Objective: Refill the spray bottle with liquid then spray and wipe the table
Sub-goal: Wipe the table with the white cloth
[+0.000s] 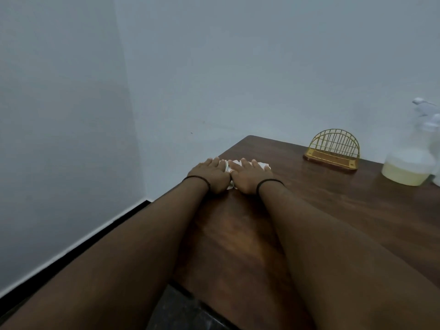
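Hands side by side press a white cloth [240, 166] flat near the far left corner of a dark wooden table [333, 210], both arms stretched out across its top. The left hand [209, 173] and right hand [251, 176] lie almost touching, fingers straight and together, each grip flat on the cloth and curled around nothing. The cloth is crumpled and mostly hidden, showing only between the hands and past the right fingertips. It sits just short of the table's far edge, with the left edge close beside the left hand; beyond both edges stands a pale grey wall [214, 67]. Bare wood stretches to the right of the hands and back toward the person between the forearms. A thin dark band [196, 178] circles each wrist. Well apart at the right edge of view, the clear spray bottle [410, 163] stands upright on the table, its white trigger head partly cut off, a shallow layer of pale yellow liquid in its base. A gold wire rack [333, 148] on a wooden base stands near the far edge, between cloth and bottle.
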